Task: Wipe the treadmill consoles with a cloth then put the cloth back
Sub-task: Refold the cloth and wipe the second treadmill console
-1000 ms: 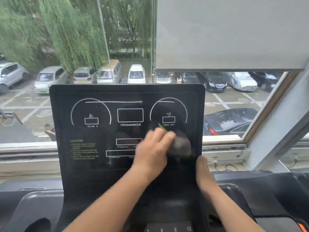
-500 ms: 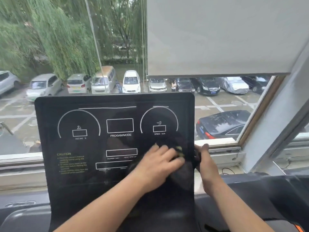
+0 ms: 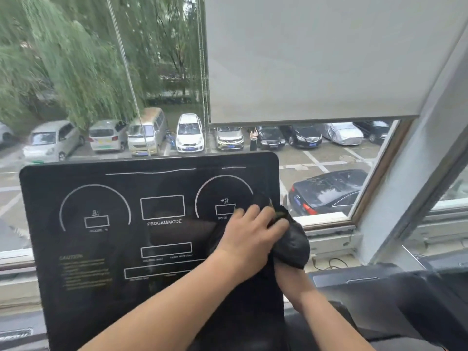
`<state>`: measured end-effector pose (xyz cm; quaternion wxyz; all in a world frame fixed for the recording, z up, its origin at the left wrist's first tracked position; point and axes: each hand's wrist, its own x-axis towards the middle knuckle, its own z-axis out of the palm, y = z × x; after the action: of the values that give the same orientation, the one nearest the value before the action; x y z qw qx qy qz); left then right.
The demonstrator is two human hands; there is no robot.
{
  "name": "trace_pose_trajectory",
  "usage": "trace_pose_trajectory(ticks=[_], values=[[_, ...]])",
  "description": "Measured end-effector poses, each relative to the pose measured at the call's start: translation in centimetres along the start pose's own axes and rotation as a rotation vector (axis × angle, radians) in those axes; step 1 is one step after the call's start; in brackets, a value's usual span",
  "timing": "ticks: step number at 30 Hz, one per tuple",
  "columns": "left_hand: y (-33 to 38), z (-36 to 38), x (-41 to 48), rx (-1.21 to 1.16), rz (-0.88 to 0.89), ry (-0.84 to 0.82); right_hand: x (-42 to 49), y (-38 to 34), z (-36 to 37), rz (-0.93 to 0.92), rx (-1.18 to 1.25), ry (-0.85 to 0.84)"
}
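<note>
Cloth [image 3: 291, 244], dark, bunched over console [image 3: 114, 198] right edge, left hand [image 3: 249, 236] fingers curled onto it, right hand [image 3: 288, 274] mostly hidden beneath cloth, its grasp indeterminable, caution text blurred

1 treadmill console [image 3: 101, 249], 1 black cloth [image 3: 293, 247], 2 hands (left hand [image 3: 250, 236], right hand [image 3: 286, 273]), 1 roller blind [image 3: 316, 59], roughly 11 parked cars [image 3: 190, 133] far outside.
</note>
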<state>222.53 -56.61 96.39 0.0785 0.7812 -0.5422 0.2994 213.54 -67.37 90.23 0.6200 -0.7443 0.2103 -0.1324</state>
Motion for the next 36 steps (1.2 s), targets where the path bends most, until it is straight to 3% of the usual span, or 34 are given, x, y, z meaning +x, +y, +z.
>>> trace_pose_trajectory(ticks=[2,6,9,13,16,18,20,25,31,36], values=[[-1.5,-1.6,1.9,0.016,-0.031,0.012,0.3,0.3,0.4,0.002,0.005,0.039],[-6.5,-5.3,5.5,0.011,-0.260,0.189,-0.1,-0.3,0.2,0.018,-0.030,0.014],[-6.1,-5.0,5.5,-0.027,-0.385,0.208,0.0,-0.2,0.0,0.044,0.053,-0.017],[-1.9,-1.0,0.7,-0.027,-0.242,0.134,0.1,0.1,-0.3,0.001,0.201,-0.010],[-1.0,-0.4,-2.9,-0.024,-0.047,-0.012,0.4,0.2,-0.3,0.020,0.191,0.001],[-2.8,-2.1,-2.2,-0.006,-0.011,-0.072,0.6,0.3,-0.3,0.016,0.146,0.015],[-5.5,-4.3,-0.1,0.035,-0.096,-0.011,0.3,0.5,-0.2,0.036,0.064,0.012],[-7.4,-5.9,1.9,0.020,-0.407,0.151,0.0,0.1,-0.3,0.106,0.161,-0.036],[0.6,-0.1,-3.6,-0.102,-0.345,-0.017,-1.5,0.8,-1.7,0.248,0.579,0.091],[6.0,3.8,-9.0,-0.187,-0.259,-0.211,-3.8,2.3,-2.0,0.411,0.432,0.260]])
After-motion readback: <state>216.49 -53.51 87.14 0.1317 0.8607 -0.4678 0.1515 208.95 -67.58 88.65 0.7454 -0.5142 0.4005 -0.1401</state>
